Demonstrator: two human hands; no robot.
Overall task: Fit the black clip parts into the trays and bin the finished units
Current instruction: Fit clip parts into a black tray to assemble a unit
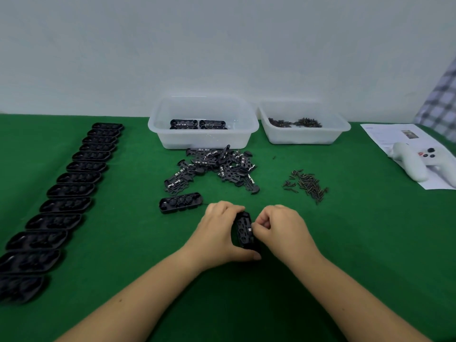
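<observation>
My left hand [219, 228] grips a black tray [243, 230] stood on end on the green table, thumb underneath and fingers over its top. My right hand [278, 224] has its fingers curled against the tray's right side, pinching at a small part there. Another black tray [180, 202] lies flat just beyond my left hand. A heap of loose black clip parts [214, 169] lies behind it. The translucent bin [203, 141] at the back holds several finished units [198, 124].
A long row of black trays [66, 191] runs down the left side. A second bin [304, 137] holds dark screws, and a loose screw pile [307, 186] lies on the cloth. A white controller [417, 161] sits on a paper sheet at the right edge.
</observation>
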